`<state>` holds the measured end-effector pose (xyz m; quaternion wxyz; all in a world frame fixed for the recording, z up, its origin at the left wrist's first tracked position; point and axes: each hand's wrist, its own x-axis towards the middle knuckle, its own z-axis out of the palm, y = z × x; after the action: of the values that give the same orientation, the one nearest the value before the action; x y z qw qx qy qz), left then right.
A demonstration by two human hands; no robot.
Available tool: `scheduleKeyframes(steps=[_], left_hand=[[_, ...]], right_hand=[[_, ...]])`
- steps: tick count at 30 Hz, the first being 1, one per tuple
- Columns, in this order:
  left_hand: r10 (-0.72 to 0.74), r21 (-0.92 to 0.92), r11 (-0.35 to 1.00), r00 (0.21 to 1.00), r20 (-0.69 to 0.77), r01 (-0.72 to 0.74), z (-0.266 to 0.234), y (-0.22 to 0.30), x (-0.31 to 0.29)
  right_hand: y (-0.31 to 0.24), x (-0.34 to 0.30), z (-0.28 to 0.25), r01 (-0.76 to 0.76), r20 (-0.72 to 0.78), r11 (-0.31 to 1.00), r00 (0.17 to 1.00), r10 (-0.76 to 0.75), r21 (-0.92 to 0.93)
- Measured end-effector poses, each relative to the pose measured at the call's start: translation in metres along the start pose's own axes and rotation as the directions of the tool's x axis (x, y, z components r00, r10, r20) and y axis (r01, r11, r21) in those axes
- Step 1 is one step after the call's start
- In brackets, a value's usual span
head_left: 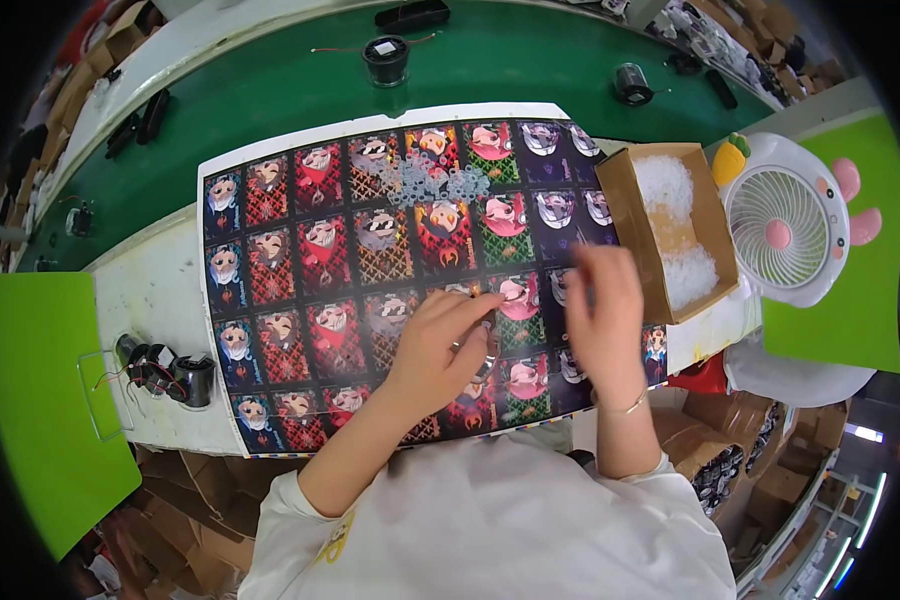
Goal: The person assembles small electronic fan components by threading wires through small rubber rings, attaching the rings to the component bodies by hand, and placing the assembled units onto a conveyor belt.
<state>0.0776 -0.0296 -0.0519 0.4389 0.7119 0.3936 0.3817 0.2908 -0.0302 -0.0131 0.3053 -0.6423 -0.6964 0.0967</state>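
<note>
My left hand (440, 345) rests over a large printed sheet (315, 275) of colourful cartoon cards. Its fingers close around a small, shiny, partly clear round piece (485, 358), mostly hidden by the hand, so its kind cannot be made out. My right hand (607, 310) is raised over the right part of the sheet, beside an open cardboard box (668, 312). Motion smears its fingertips, and whether they hold anything does not show. Small clear rings (435, 182) lie heaped on the far middle of the sheet.
Two piles of small whitish clear pieces (688, 275) fill the box. A white fan (785, 220) with pink ears stands to its right. Black motor-like cylinders with wires (175, 375) sit at the left; another cylinder (385, 62) stands on the green belt (270, 85) behind.
</note>
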Motion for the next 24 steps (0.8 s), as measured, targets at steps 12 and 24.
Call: scheduleKeyframes(steps=[12, 24], left_hand=[[-0.076, 0.013, 0.997, 0.984, -0.160, 0.079, 0.009, 0.006, -0.001], [-0.096, 0.034, 0.994, 0.974, -0.207, 0.105, 0.014, 0.006, 0.001]], right_hand=[[-0.041, -0.023, 0.000, -0.014, 0.272, 0.925, 0.957, -0.098, 0.380], [-0.054, -0.041, 0.035, 0.002, 0.004, 0.984, 1.000, -0.003, 0.180]])
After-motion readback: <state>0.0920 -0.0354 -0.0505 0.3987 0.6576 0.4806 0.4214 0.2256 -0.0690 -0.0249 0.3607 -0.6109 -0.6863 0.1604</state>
